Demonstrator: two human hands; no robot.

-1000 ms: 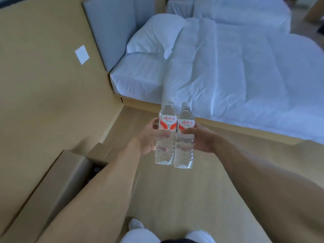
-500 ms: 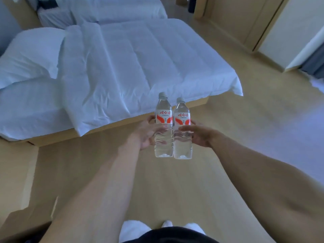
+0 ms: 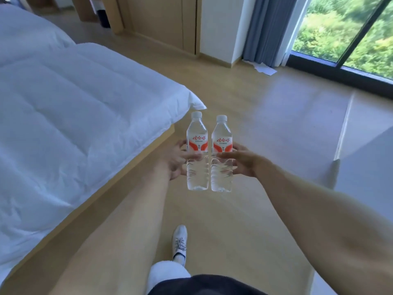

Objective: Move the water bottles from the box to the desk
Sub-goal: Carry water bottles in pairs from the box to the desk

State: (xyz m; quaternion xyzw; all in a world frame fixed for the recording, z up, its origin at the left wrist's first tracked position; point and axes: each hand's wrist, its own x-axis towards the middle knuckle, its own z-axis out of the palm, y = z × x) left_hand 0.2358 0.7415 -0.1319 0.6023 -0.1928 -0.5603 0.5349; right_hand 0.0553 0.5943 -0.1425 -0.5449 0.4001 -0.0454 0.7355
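Observation:
Two clear water bottles with white caps and red-and-white labels stand upright side by side in the air in front of me. My left hand [image 3: 174,161] grips the left bottle [image 3: 197,175] around its middle. The right bottle [image 3: 221,177] is held the same way by my right hand [image 3: 242,159]. The two bottles nearly touch. Neither the box nor the desk is in view.
A bed with a white duvet [image 3: 63,124] fills the left side, its wooden frame edge running diagonally beside me. Open wooden floor [image 3: 265,124] lies ahead. Farther off are wooden cabinets [image 3: 159,18], a grey curtain [image 3: 268,28] and a large window [image 3: 350,28]. A pale surface's corner [image 3: 365,167] stands at right.
My view has swung to the right, from the cardboard box and headboard past the bed to the window side. Both hands keep the bottles held together in front of me.

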